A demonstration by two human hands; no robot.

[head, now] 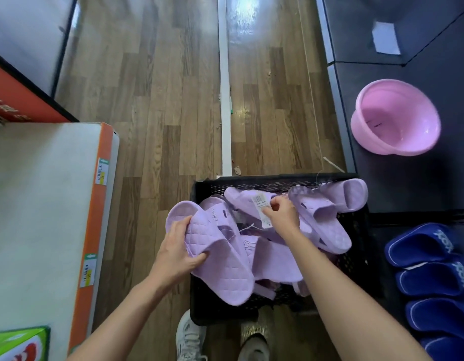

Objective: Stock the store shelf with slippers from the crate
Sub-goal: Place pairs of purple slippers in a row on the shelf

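Two hands are working over the black crate (207, 185): left hand (177, 252) is gripping a quilted lilac slipper (221, 268) at the crate's left edge; right hand (281, 214) is pinching the white tag (258, 200) on a second slipper (238, 198) near its far edge.

both hands reach forward, left hand (177, 252) curled in a grip, right hand (281, 213) pinching with thumb and fingertips.

Crate (264, 185) on floor (160, 100), near centre, w/ slippers (272, 259) in it. Shelf (43, 191) to left. Basin (395, 118) far right; other slippers (431, 280) near right, beside crate.
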